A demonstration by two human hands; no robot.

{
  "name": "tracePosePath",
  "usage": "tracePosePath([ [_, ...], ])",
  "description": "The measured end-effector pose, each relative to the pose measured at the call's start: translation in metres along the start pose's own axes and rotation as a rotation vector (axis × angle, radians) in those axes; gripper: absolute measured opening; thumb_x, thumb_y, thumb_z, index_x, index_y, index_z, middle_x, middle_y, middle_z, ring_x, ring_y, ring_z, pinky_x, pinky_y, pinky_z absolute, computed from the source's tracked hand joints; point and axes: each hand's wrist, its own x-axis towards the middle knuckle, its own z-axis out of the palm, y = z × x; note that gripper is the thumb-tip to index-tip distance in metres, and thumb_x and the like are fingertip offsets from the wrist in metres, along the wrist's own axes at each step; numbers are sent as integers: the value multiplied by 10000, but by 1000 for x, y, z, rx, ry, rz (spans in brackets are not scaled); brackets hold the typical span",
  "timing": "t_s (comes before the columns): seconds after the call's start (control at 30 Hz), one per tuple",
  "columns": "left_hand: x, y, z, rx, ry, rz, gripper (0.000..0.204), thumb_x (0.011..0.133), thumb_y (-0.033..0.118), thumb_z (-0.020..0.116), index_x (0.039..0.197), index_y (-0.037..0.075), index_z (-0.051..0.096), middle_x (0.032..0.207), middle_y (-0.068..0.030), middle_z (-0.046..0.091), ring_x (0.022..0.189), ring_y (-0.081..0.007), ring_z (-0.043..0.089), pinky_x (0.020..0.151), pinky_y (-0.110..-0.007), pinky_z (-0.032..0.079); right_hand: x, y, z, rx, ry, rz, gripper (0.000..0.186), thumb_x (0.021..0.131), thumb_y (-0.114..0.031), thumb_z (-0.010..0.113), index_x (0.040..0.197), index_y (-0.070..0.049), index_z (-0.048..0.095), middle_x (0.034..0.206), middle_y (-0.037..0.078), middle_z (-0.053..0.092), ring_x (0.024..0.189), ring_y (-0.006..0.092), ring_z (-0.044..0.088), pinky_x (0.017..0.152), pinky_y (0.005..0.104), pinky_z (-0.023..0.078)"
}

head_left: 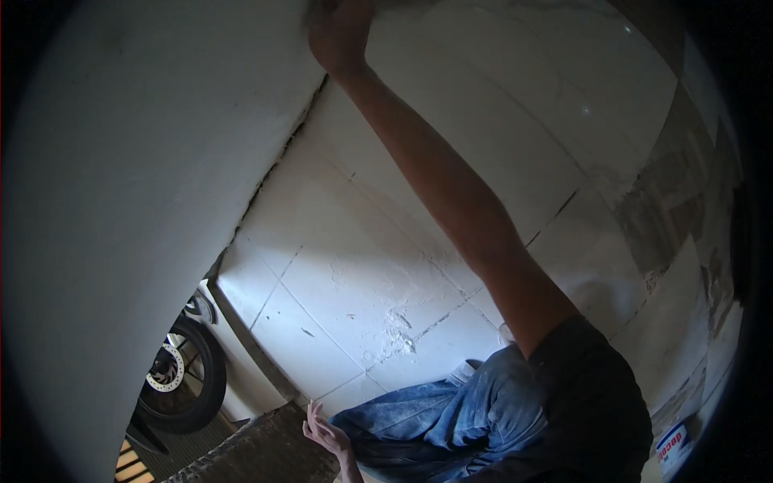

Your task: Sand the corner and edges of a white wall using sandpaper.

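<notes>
My right hand (342,36) is stretched far forward to the top of the view, where the smooth pale wall (161,145) meets the tiled floor (475,105). It looks closed, its fingers curled and partly cut off by the upper edge; whatever it may grip is dark and blurred. Down by my knee, my left hand (324,435) hangs with its fingers apart and holds nothing. White powder and crumbs (398,334) lie scattered on the pale tiles between my two hands. A dark, uneven gap (270,171) runs along the foot of the wall.
My legs in dusty blue jeans (451,419) are folded on the floor. Past a doorway edge at lower left stands a motorcycle wheel (189,374) with a brake disc. A white, blue and red tub (673,447) is at lower right. Brownish patches (664,209) mark the right side.
</notes>
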Motion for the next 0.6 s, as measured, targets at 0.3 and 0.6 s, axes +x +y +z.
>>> tracePosePath([
  [0.3,-1,3,-3,-58,27,10,566,1002,387,193,1018,34,636,1191,-101,600,1176,-227,496,1039,-404,205,-41,3,18,-164,199,-387,291,826,-3,437,1070,70,579,922,230,633,891,368,598,796,461,437],
  [0.6,-5,-5,-4,-69,41,3,529,1002,371,198,1026,62,627,1207,-103,591,1198,-226,487,1052,-421,188,-114,-8,50,329,87,-268,427,888,-17,398,1312,-1,451,1111,224,616,1032,313,608,868,361,453],
])
